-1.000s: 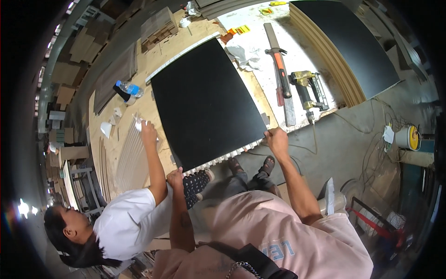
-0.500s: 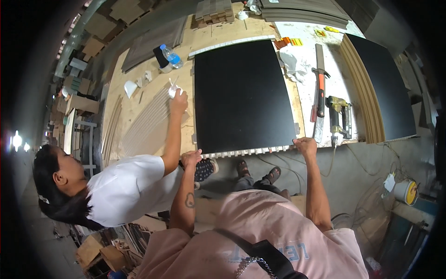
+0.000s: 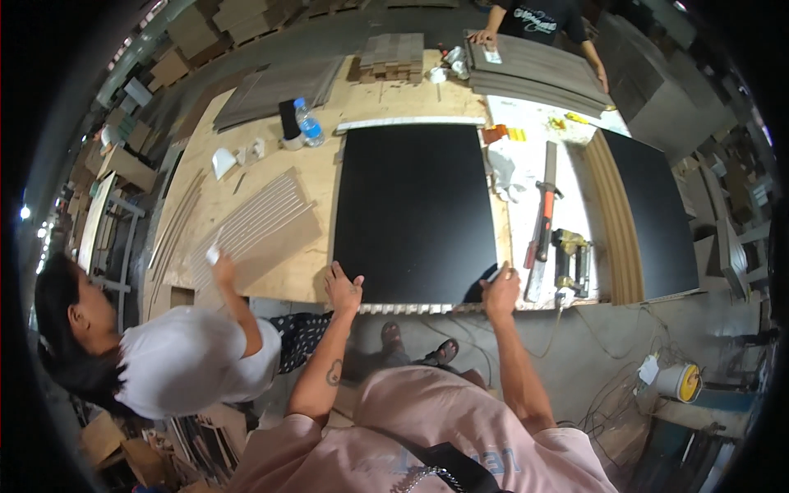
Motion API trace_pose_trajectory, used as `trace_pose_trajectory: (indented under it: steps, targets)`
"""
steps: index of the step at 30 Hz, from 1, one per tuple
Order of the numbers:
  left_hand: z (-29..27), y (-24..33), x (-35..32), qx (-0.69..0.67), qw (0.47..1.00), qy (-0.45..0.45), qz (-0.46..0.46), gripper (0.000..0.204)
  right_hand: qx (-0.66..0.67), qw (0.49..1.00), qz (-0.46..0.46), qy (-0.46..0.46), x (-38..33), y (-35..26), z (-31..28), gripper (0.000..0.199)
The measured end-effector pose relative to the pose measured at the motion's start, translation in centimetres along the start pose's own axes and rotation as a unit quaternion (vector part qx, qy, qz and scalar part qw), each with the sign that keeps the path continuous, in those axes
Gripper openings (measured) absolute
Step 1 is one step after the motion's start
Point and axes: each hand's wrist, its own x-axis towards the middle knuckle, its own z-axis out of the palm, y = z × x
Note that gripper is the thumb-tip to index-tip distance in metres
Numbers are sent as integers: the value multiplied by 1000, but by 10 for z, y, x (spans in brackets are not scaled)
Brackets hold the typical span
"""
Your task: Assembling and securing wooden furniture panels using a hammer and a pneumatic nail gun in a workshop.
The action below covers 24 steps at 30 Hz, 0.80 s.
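Note:
A large black panel (image 3: 411,222) lies flat on the worktable, its near edge towards me. My left hand (image 3: 343,289) rests at its near left corner, fingers stretched along the side edge and the thumb apart. At the near right corner, my right hand (image 3: 500,292) is closed on the panel's side edge. Light toothed pieces (image 3: 411,309) show along the near edge. A white strip (image 3: 411,124) runs along the far edge.
Left of me, a co-worker's hand (image 3: 222,269) holds a small white thing over a board (image 3: 263,222) striped with pale lines. A hammer (image 3: 546,209) and nail gun (image 3: 570,259) lie right, beside stacked panels (image 3: 645,214). Another person's hand (image 3: 483,38) touches far boards (image 3: 534,70).
My hands have shifted from the panel's near corners onto its side edges. The co-worker's hand has come nearer along the striped board. A person now shows at the far side.

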Motion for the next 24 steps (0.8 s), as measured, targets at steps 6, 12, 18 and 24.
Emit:
trace_pose_trajectory:
  steps: [6, 12, 18, 24]
  targets:
    - [14, 10, 63, -15, 997, 16, -75, 89, 104, 993, -28, -55, 62, -29, 48, 60]
    - [43, 53, 91, 41, 986, 92, -134, 80, 5, 993, 45, 113, 115, -50, 77, 44]
    - [41, 51, 99, 88, 975, 163, -121, 66, -44, 988, 27, 147, 117, -65, 87, 40]
    - [38, 81, 165, 70, 991, 109, 15, 56, -40, 987, -120, 100, 173, -87, 101, 53]
